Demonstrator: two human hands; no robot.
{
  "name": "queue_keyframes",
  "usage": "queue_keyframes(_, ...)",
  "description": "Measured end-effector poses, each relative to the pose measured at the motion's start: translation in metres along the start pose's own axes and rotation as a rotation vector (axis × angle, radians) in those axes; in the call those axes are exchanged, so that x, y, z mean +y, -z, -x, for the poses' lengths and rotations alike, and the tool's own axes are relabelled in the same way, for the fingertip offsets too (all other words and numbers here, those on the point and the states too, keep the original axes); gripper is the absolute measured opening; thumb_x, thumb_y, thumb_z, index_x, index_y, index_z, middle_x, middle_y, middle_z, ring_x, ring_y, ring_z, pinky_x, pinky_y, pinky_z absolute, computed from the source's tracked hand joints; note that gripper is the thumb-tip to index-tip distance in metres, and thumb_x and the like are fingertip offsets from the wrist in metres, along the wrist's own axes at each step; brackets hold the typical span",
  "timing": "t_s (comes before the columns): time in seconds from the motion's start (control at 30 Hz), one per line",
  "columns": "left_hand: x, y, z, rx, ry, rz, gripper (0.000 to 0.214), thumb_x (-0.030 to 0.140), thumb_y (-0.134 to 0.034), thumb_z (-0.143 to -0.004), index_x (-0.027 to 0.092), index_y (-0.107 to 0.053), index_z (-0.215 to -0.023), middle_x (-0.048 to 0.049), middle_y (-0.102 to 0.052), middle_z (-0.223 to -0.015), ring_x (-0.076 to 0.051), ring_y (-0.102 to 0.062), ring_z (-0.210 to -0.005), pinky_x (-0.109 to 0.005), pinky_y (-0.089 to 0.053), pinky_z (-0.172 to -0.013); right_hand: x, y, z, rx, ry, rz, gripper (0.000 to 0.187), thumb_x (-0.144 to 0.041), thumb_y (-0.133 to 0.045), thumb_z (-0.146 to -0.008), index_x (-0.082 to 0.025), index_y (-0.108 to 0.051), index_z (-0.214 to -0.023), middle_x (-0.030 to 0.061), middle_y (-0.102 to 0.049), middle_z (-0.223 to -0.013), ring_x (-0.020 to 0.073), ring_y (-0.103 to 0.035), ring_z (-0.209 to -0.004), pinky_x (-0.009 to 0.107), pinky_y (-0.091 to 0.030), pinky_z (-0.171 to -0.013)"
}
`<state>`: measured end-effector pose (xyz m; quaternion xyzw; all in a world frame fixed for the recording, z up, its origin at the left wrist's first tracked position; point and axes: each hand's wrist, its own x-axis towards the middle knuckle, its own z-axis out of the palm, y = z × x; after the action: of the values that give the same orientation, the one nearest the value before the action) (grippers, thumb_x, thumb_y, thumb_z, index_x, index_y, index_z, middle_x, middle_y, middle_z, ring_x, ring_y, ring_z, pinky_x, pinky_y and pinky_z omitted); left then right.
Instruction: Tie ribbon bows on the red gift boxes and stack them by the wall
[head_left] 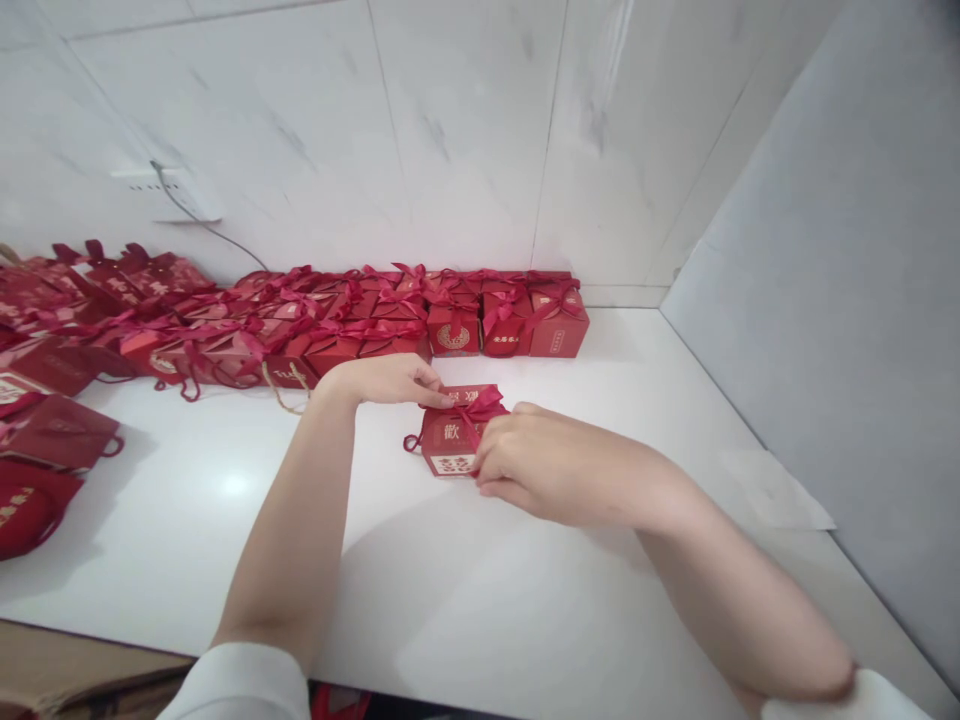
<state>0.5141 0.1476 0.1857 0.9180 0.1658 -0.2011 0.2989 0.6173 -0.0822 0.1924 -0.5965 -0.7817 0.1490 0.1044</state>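
A small red gift box (442, 440) with gold lettering and a white front label stands on the white table. Across its top runs a red ribbon (484, 403) tied in a bow. From the left, my left hand (390, 380) reaches to the box top, thumb and fingers closed at the ribbon's left side. My right hand (540, 465) is at the box's right front, its fingers pinched around a hanging end of the ribbon and covering part of the front face. A dark red cord loop (411, 442) sticks out at the box's left.
Rows of similar red ribboned boxes (454, 330) line the tiled wall. More boxes (64, 435) and a red rounded pouch-like item (26, 510) lie left. A white sheet (776, 490) rests at right, beside a grey side panel (847, 300). Cardboard (82, 660) shows below the table edge.
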Motion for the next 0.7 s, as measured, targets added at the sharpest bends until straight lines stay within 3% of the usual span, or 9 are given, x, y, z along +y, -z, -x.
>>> queue_keyframes(0.13,0.001,-0.001,-0.001,0.014,0.011,-0.029,0.051,0.069,-0.056,-0.078,0.02,-0.07,-0.079,-0.0011,-0.058,-0.076,-0.015,-0.048,-0.068,-0.026,-0.028,-0.06,0.008,-0.003,-0.001,-0.156,-0.134,-0.024,0.032,-0.011,-0.054,-0.088,-0.016,-0.051,-0.056,-0.0006,-0.05,-0.056,0.0114,-0.041,-0.051,0.027,-0.03,-0.054)
queue_keyframes(0.27,0.004,-0.004,-0.003,0.037,0.057,-0.095,0.053,0.07,-0.06,-0.073,0.019,-0.059,-0.063,-0.001,-0.049,-0.064,-0.014,-0.041,-0.059,-0.029,-0.025,-0.056,0.008,-0.007,-0.007,-0.184,-0.127,-0.064,0.031,-0.013,-0.053,-0.087,-0.016,-0.049,-0.057,-0.0017,-0.044,-0.054,0.0102,-0.033,-0.048,0.026,-0.025,-0.049)
queue_keyframes(0.4,0.011,-0.008,-0.005,0.072,0.129,-0.126,0.058,0.069,-0.069,-0.065,0.019,-0.041,-0.055,0.0004,-0.035,-0.059,-0.012,-0.031,-0.053,-0.031,-0.021,-0.052,0.006,-0.005,-0.006,-0.11,-0.083,-0.127,0.029,-0.012,-0.05,-0.091,-0.015,-0.055,-0.062,-0.0003,-0.053,-0.06,0.0105,-0.042,-0.053,0.025,-0.031,-0.053)
queue_keyframes(0.57,0.014,-0.012,-0.008,0.099,0.152,-0.127,0.065,0.071,-0.071,-0.06,0.019,-0.032,-0.055,0.001,-0.029,-0.059,-0.011,-0.024,-0.051,-0.031,-0.017,-0.051,0.005,-0.001,-0.005,0.011,0.047,-0.266,0.028,-0.012,-0.045,-0.095,-0.018,-0.068,-0.08,-0.0004,-0.064,-0.073,0.0126,-0.054,-0.063,0.025,-0.039,-0.063)
queue_keyframes(0.63,0.014,-0.015,-0.01,0.107,0.161,-0.131,0.067,0.072,-0.072,-0.058,0.019,-0.032,-0.054,0.0011,-0.029,-0.058,-0.011,-0.024,-0.05,-0.031,-0.016,-0.051,0.005,-0.002,-0.006,-0.046,0.042,-0.291,0.028,-0.011,-0.046,-0.094,-0.018,-0.071,-0.081,-0.0002,-0.066,-0.075,0.0131,-0.057,-0.066,0.025,-0.041,-0.064)
queue_keyframes(0.7,0.015,-0.016,-0.01,0.102,0.152,-0.123,0.066,0.072,-0.072,-0.058,0.019,-0.034,-0.053,0.001,-0.03,-0.056,-0.011,-0.025,-0.049,-0.031,-0.016,-0.05,0.006,-0.001,-0.006,-0.23,0.049,-0.337,0.026,-0.01,-0.05,-0.092,-0.018,-0.073,-0.082,-0.0003,-0.068,-0.075,0.013,-0.06,-0.068,0.023,-0.043,-0.063)
